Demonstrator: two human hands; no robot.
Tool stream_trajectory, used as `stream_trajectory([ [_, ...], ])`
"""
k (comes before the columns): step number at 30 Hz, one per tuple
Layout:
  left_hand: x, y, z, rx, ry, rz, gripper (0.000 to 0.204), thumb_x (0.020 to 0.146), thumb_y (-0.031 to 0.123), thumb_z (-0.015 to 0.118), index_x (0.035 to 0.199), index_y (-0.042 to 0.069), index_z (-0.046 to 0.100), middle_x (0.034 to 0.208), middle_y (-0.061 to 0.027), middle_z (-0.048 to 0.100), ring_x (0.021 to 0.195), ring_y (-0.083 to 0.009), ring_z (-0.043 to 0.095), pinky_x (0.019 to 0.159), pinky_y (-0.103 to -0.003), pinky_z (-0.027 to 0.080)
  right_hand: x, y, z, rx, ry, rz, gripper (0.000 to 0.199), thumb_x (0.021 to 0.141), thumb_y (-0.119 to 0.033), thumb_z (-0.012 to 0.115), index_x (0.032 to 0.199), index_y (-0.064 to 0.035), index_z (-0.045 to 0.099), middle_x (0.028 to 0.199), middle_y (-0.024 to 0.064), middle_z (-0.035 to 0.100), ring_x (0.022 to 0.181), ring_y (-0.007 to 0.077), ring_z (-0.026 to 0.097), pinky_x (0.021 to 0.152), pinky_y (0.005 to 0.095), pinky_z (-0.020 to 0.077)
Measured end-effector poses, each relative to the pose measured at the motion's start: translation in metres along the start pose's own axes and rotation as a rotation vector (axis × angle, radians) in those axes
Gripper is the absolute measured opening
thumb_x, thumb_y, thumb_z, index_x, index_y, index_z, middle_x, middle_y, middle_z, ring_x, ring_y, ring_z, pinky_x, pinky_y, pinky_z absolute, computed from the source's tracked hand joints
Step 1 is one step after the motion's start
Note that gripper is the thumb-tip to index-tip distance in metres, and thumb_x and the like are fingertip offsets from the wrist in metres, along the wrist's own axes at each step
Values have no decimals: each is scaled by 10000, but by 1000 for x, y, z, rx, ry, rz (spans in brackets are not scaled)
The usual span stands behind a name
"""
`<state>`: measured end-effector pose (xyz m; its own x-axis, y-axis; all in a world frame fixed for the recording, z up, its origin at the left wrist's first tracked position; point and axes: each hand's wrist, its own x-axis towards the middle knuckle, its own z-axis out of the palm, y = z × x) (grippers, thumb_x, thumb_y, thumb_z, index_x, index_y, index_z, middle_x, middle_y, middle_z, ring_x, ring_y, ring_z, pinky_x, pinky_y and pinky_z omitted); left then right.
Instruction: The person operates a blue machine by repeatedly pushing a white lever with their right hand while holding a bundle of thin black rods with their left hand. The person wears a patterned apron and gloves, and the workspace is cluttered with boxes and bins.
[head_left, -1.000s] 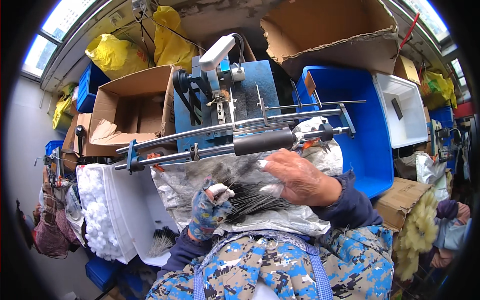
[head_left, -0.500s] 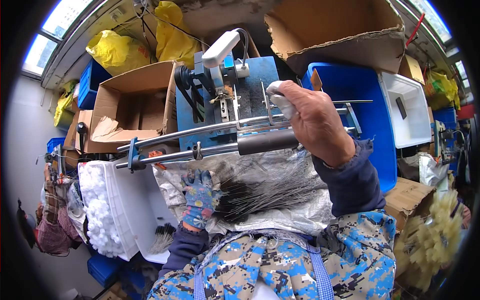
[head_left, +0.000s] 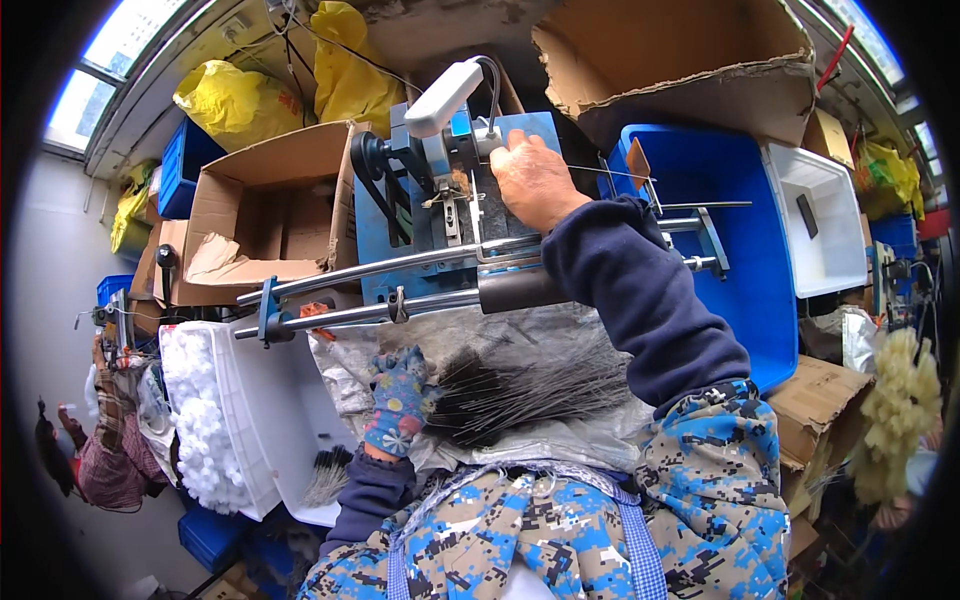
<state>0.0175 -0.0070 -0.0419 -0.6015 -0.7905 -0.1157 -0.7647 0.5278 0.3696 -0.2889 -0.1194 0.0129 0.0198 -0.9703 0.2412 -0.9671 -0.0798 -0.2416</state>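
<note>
Wire bundle (head_left: 530,395): a thick sheaf of thin dark wires, lying roughly level across a crumpled grey plastic sheet, one end gripped in the gloved left hand, the rest fanning out to the right.
Machine (head_left: 450,190): blue-bodied, upright behind the bundle, with a white handle on top, a black belt on its left side and two long steel rods across its front.

This is a small, crowded workshop. A blue machine (head_left: 450,200) with long metal rods (head_left: 400,290) stands in the middle. Cardboard boxes (head_left: 270,215) sit at ten o'clock, blue bins (head_left: 730,220) at two o'clock, yellow bags (head_left: 240,100) at eleven.
</note>
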Motion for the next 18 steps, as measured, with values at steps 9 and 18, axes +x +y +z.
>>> stream_trajectory([
  [9, -5, -3, 2, 143, -59, 95, 410, 637, 194, 703, 992, 18, 600, 1024, -181, 567, 984, -368, 521, 902, -440, 372, 1, 0, 0, -8, -3, -67, 111, 737, -84, 525, 803, -47, 605, 879, 126, 590, 836, 324, 563, 699, 429, 468],
  [18, -9, -4, 5, 181, -206, 9, 690, 715, 328, 667, 1281, 22, 420, 1239, -199, 485, 1172, -392, 418, 1006, -501, 286, 1, -1, 1, -36, 8, -76, 114, 744, -94, 515, 810, -55, 599, 850, 104, 604, 807, 319, 564, 691, 420, 469],
])
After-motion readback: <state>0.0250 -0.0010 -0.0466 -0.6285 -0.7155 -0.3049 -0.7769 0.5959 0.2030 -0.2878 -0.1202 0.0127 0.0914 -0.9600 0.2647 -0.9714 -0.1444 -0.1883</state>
